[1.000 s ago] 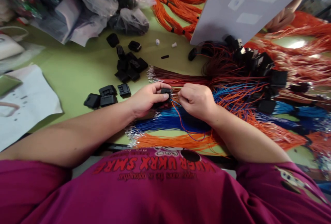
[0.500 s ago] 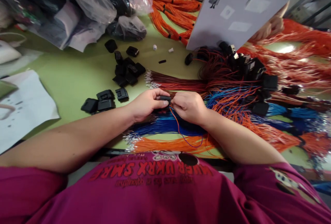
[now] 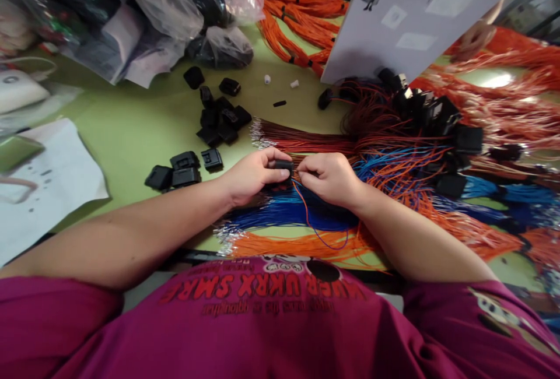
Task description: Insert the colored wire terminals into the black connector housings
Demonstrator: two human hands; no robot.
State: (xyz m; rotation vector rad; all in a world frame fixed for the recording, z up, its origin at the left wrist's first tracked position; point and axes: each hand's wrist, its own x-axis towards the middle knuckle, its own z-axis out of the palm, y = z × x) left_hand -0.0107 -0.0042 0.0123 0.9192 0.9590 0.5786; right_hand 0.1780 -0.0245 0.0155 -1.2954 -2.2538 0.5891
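Within left hand (image 3: 248,179) | black connector (image 3: 283,165) | far side | clear bag (image 3: 231,41), dark contents (image 3: 202,51)

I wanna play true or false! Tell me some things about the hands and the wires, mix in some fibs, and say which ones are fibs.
1. The left hand holds a black plug. True.
2. The right hand is pressed flat on the table. False: the right hand has bent fingers, close beside the plug.
3. The front orange wires lie nearer the shirt than the dark blue wires do. True.
4. The shirt is green. False: it is purple.
5. More black plugs lie on the table. True.
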